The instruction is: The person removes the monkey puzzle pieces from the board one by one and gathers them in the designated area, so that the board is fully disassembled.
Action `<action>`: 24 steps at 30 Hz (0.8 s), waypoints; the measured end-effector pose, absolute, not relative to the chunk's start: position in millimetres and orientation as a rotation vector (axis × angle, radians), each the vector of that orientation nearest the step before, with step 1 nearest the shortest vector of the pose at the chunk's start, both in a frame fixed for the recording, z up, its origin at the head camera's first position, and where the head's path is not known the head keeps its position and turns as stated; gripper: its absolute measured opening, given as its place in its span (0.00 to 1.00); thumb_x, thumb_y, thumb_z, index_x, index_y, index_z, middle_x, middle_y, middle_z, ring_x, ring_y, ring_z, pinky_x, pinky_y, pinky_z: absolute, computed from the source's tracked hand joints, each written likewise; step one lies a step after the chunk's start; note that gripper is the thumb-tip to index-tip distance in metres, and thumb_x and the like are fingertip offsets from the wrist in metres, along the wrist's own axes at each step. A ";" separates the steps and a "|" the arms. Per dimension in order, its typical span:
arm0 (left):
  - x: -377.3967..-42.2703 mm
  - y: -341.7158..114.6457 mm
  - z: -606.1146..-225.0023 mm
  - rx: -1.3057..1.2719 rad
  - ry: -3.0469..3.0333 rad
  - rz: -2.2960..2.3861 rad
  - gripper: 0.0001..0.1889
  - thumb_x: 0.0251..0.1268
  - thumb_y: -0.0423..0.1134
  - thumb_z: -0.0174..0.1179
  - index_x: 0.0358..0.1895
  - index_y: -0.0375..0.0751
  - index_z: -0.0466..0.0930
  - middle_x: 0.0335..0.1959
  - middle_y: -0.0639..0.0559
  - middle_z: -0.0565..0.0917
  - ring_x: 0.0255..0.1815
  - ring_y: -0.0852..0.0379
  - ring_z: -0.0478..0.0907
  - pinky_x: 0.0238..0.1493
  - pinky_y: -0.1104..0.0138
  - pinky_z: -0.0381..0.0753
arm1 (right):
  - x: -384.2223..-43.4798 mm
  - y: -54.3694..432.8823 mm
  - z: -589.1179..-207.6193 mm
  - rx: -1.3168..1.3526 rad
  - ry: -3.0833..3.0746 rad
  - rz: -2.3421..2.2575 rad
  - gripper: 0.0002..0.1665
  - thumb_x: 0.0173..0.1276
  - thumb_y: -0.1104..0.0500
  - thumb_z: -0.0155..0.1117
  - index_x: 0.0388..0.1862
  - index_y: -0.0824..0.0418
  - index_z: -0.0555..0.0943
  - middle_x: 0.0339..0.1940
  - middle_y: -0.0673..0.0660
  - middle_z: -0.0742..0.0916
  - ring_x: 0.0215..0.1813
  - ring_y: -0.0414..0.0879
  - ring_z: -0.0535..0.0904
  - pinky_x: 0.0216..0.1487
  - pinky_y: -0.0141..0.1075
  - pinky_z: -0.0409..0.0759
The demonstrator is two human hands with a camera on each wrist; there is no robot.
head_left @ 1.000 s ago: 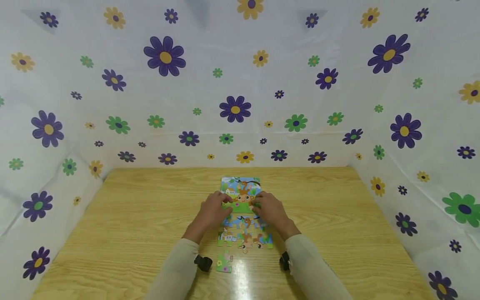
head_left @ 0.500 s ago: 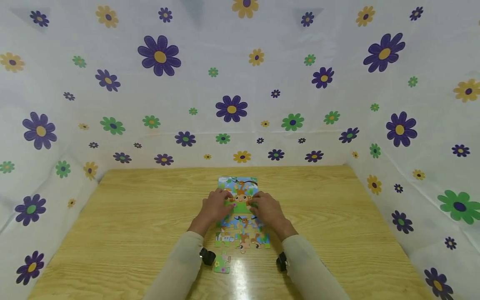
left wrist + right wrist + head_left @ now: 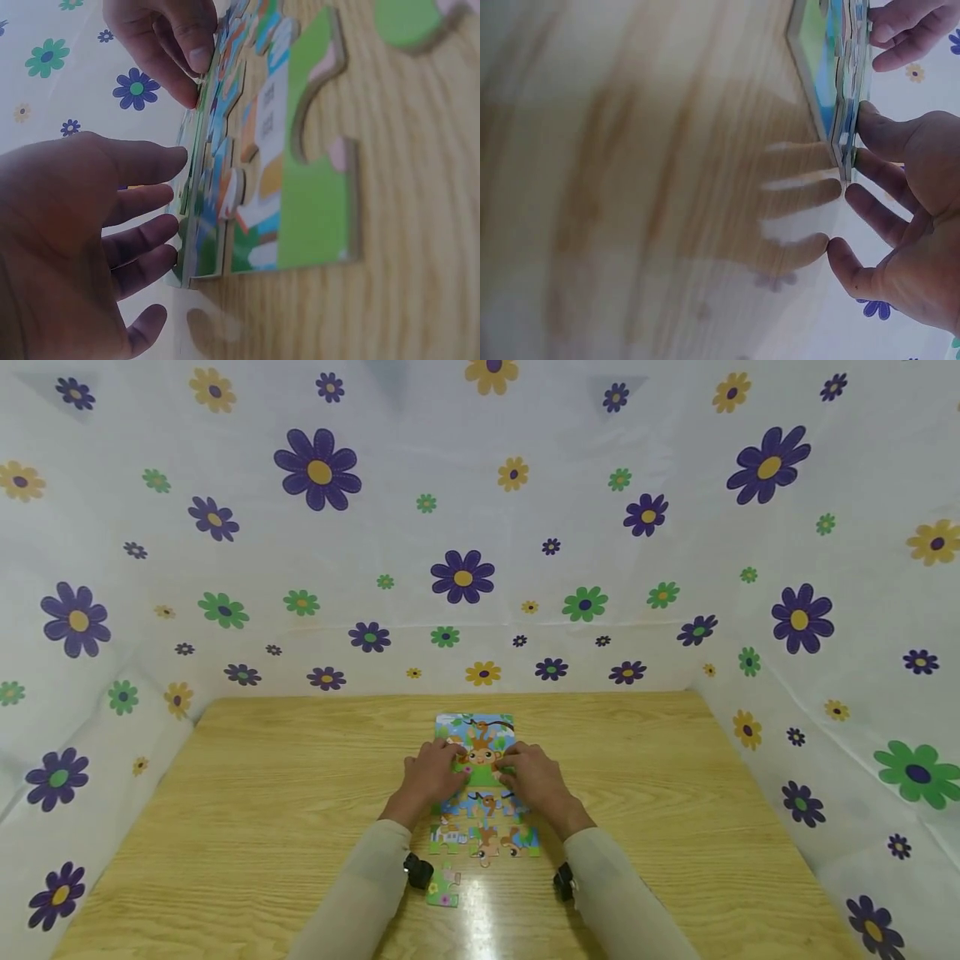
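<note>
A monkey picture card (image 3: 482, 731) lies at the middle of the table. My left hand (image 3: 429, 777) is at its left side and my right hand (image 3: 538, 778) at its right side, thumb and fingertips touching it. In the left wrist view, the left hand (image 3: 67, 225) has its fingers loosely extended towards the card edge. Spread fingers of the right hand (image 3: 922, 202) meet the card's edge in the right wrist view. Nearer than the card lie two rows of jigsaw pieces (image 3: 447, 835), partly joined and partly hidden by the hands.
A green corner jigsaw piece with flowers (image 3: 442, 889) lies apart, nearer the front, by the left wrist. The wood-grain table (image 3: 285, 810) extends on both sides. A white flowered cloth (image 3: 480, 527) stands around its back and sides.
The head view has shifted slightly. Both hands stay at the card, with only a slight shift of the left hand and forearm. The jigsaw pieces lie as before.
</note>
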State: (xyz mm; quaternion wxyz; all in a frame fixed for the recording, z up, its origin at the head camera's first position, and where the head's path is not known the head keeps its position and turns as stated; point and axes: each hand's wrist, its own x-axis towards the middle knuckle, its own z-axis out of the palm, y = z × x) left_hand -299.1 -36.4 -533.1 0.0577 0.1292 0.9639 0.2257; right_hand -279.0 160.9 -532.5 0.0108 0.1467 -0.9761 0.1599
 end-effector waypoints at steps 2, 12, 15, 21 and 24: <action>-299.2 -35.5 -533.0 0.394 2.926 0.673 0.16 0.68 0.51 0.58 0.55 0.53 0.79 0.52 0.50 0.76 0.55 0.48 0.71 0.53 0.42 0.65 | -279.4 161.5 -532.4 0.454 -3.053 0.488 0.13 0.66 0.52 0.66 0.48 0.49 0.87 0.53 0.51 0.83 0.55 0.53 0.78 0.48 0.51 0.80; -301.4 -32.7 -531.5 0.338 2.906 0.644 0.17 0.64 0.51 0.62 0.54 0.53 0.80 0.54 0.50 0.75 0.58 0.46 0.70 0.55 0.41 0.62 | -280.0 162.8 -531.9 0.473 -3.050 0.497 0.13 0.66 0.52 0.66 0.49 0.48 0.86 0.54 0.51 0.83 0.57 0.54 0.78 0.49 0.54 0.78; -304.0 -32.0 -530.5 0.332 2.888 0.633 0.16 0.63 0.50 0.64 0.52 0.52 0.79 0.54 0.49 0.75 0.58 0.45 0.69 0.55 0.41 0.62 | -280.0 162.3 -531.6 0.472 -3.053 0.490 0.13 0.66 0.52 0.65 0.49 0.48 0.86 0.54 0.51 0.82 0.57 0.53 0.78 0.50 0.54 0.78; -309.3 -31.6 -531.3 0.344 2.847 0.634 0.15 0.63 0.48 0.65 0.49 0.50 0.76 0.50 0.48 0.74 0.57 0.44 0.69 0.52 0.42 0.62 | -278.5 161.9 -529.8 0.448 -3.069 0.504 0.14 0.67 0.51 0.65 0.51 0.49 0.86 0.55 0.51 0.82 0.58 0.53 0.78 0.51 0.53 0.78; -310.1 -32.6 -532.3 0.354 2.842 0.674 0.15 0.61 0.47 0.66 0.47 0.49 0.74 0.46 0.50 0.74 0.54 0.45 0.69 0.50 0.43 0.61 | -277.9 161.3 -528.7 0.446 -3.064 0.514 0.14 0.67 0.51 0.65 0.50 0.49 0.86 0.54 0.51 0.82 0.57 0.53 0.78 0.50 0.53 0.79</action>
